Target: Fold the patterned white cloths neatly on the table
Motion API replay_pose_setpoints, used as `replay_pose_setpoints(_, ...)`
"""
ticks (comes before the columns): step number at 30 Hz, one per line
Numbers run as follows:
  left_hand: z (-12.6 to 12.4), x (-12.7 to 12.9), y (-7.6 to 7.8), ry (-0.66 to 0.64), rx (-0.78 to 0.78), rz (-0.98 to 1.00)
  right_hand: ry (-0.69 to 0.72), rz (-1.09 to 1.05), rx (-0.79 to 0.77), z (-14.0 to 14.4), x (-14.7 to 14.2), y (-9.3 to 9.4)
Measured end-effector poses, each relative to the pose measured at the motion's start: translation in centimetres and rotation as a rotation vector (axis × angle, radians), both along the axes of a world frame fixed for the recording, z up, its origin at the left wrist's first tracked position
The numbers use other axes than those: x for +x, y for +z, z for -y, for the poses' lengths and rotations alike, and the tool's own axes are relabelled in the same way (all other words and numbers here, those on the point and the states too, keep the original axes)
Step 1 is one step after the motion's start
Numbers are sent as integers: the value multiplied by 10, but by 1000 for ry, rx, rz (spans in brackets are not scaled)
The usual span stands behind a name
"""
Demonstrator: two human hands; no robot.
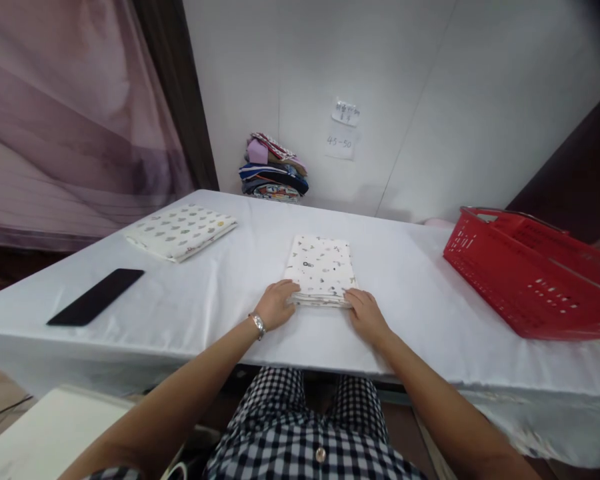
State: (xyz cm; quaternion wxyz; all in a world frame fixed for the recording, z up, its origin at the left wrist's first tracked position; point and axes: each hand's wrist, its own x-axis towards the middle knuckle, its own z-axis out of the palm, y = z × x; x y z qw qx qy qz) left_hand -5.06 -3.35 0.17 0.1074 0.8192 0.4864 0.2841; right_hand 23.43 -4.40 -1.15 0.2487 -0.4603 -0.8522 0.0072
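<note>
Under both hands (276, 303) (366, 315), the folded cloth's (321, 267) near edge is hidden.

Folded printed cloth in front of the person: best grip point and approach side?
Probably the two near corners of the folded printed cloth, coming from the person's side. It lies flat on the white table, a thin stack of layers whose near edge faces the person. The left hand and right hand already rest at those corners, so fingers can slide under the edge and pinch all layers together.

Both arms extended forward, left hand (275, 304) and right hand (366, 315) palms down, fingers curled
</note>
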Motion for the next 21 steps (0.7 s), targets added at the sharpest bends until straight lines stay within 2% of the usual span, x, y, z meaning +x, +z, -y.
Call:
replay_pose_setpoints(4, 6, 15, 1, 35, 60, -9, -60, -224, -84, 10, 6, -6)
replay_pose_setpoints(7, 4, 28, 1, 48, 102, -34, -156, -459, -168, 7, 8, -2)
replay_pose_setpoints(13, -7, 69, 10, -50, 86, -98, -406, -881, -299, -30, 18, 11)
replay_pose_setpoints(16, -13, 92, 14, -77, 51, -147, -463, -946, -309, -41, 21, 4)
replay_pose_setpoints(21, -23, 119, 17, -103, 2, -218, -435, -906, -261, -35, 25, -13)
